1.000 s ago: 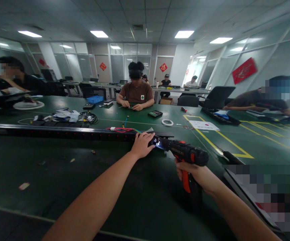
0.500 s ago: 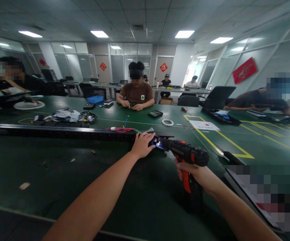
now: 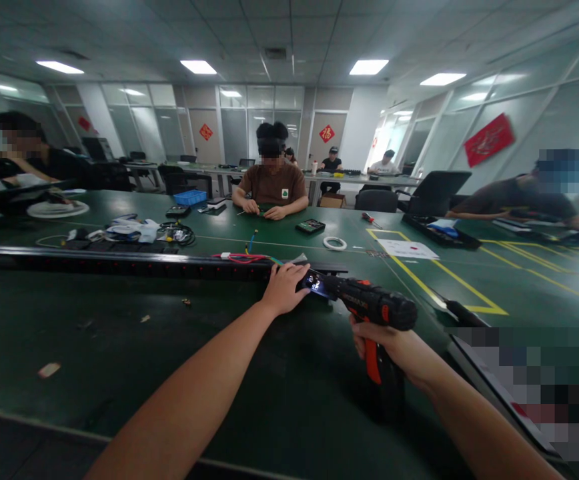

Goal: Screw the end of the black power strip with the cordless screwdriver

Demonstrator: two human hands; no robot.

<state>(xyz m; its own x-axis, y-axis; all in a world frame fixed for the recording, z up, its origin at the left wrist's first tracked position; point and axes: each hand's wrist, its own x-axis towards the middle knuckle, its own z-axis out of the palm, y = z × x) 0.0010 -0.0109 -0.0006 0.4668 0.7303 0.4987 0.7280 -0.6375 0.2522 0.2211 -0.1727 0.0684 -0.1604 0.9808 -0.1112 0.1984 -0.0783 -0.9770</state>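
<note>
My right hand (image 3: 382,339) is wrapped round the grip of a black and orange cordless drill (image 3: 374,303), which points left. The drill's nose meets a lit, shiny patch at the right end of a long black rail (image 3: 119,265); its tip is hard to make out. My left hand (image 3: 285,288) grips the rail's end from above, fingers over the top and thumb on the near side, close to the drill's nose. Red wires (image 3: 244,259) with a white connector lie along the rail's top, just left of that hand.
On the green table (image 3: 169,373) are a white tape roll (image 3: 335,244), a black box (image 3: 311,227), a cable bundle (image 3: 177,233) and a white sheet (image 3: 408,249). A black-handled tool (image 3: 464,313) lies at right. A person (image 3: 272,183) works opposite; others sit at both sides.
Both my hands, the drill and the rail keep their places. The people at the left and right shift their heads slightly.
</note>
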